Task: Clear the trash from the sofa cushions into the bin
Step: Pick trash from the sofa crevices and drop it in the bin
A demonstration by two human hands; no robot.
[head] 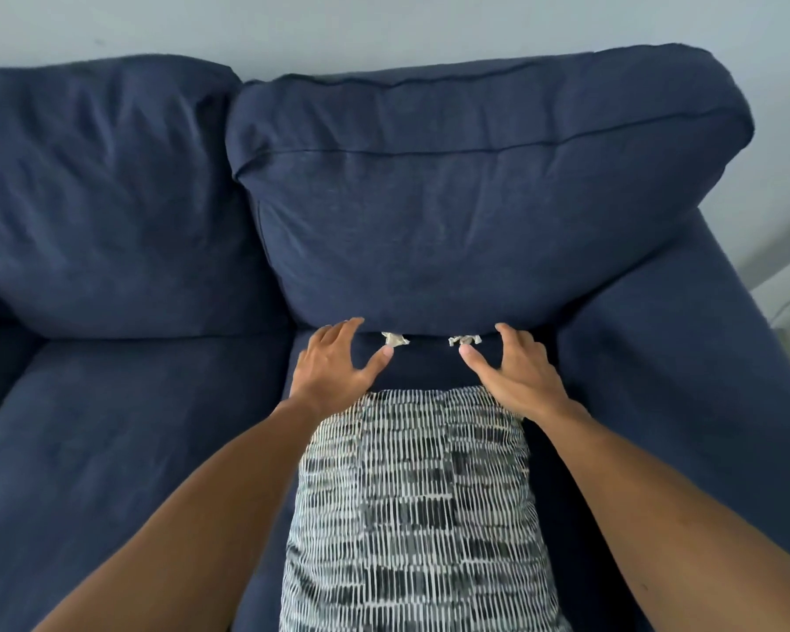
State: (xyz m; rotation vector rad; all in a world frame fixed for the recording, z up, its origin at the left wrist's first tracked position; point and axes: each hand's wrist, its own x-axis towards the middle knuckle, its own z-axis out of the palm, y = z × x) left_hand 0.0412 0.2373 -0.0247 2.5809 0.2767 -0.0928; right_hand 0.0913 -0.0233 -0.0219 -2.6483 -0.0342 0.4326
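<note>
Sofa: big dark blue cloth sofa.
Pillow: black and white striped pillow on the seat.
Trash: two small crumpled paper bits by the back cushion.
Hands: left hand and right hand, fingers spread, empty, near the paper.

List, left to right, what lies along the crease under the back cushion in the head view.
Left hand → left crumpled pale paper scrap → right crumpled pale paper scrap → right hand → navy fabric sofa armrest.
</note>
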